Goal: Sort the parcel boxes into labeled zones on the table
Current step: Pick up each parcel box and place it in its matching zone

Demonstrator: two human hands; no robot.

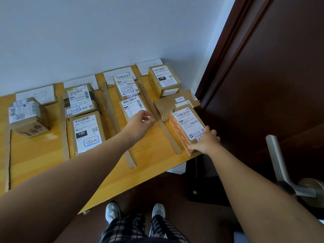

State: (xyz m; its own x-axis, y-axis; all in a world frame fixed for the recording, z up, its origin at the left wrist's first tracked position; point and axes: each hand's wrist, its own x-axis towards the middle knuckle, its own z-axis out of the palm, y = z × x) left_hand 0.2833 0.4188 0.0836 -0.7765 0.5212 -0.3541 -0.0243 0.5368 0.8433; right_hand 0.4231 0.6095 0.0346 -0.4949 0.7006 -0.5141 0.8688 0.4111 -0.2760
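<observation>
Parcel box (188,123) is gripped at its near end by the right hand (206,141); left hand (140,122) hovers empty, relaxed.

Near half of table (35,163) is bare wood; lanes between cardboard strips (111,109) open from near edge. Far row packed with boxes (164,79). Right lane blocked by orange-taped box (185,127); door (280,85) and handle (276,155) crowd right side.

Soft, even daylight, moderately bright, with a cool cast on the pale bluish-white wall (87,41). Shadows weak and short. Faint sheen on the yellow wooden tabletop (52,146), left. Dark brown wooden door (280,76), right, sinks near black. Label print on the near-right orange-printed cardboard parcel box (187,123) is crisp; far white handwritten paper signs (149,66) look washed out. Straight lines bow toward the frame edges.
</observation>
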